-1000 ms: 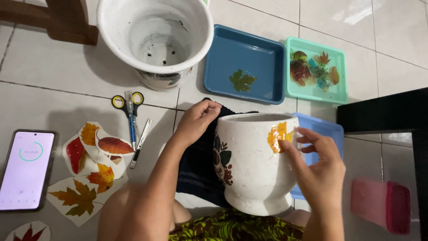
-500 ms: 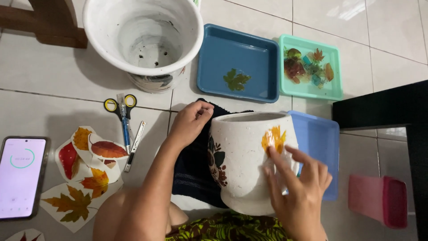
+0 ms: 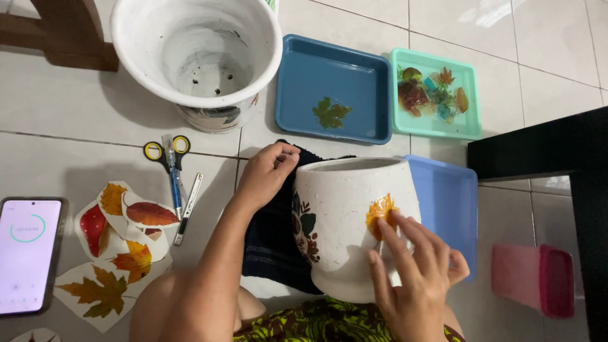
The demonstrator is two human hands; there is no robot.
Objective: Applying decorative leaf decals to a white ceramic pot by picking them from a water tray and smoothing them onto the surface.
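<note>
Right hand flat, fingers spread, pressing one orange leaf cutout onto the white pot.
Head view: left hand, fingers curled, steadies the pot's rim on the floor. Counted: two pots, three trays, one pair of scissors.
</note>
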